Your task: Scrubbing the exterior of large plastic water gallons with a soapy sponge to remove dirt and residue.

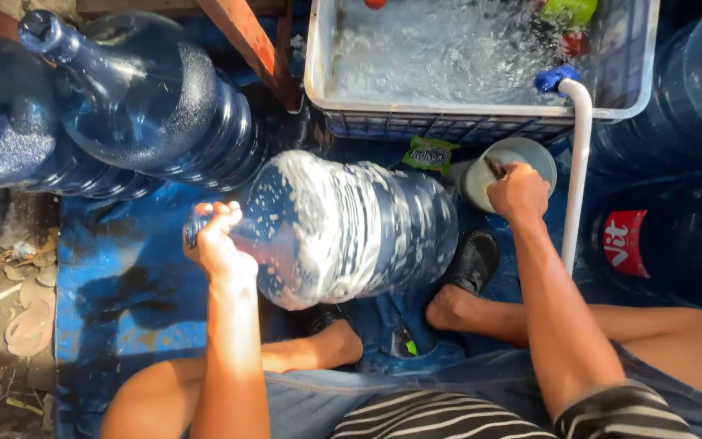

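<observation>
- The left hand [219, 244] is closed around the neck of a soapy blue water jug [351, 228], which lies on its side between the two hands, over the person's feet.
- The right hand [517, 193] is clenched on a dark handle, dipping it into a white cup [530, 154] just beyond the knuckles.
- A white pipe [580, 162] runs just beside the right hand, up into a grey crate [481, 122] of frothing water.
- Other blue jugs [148, 106] lie beyond the left hand.
</observation>
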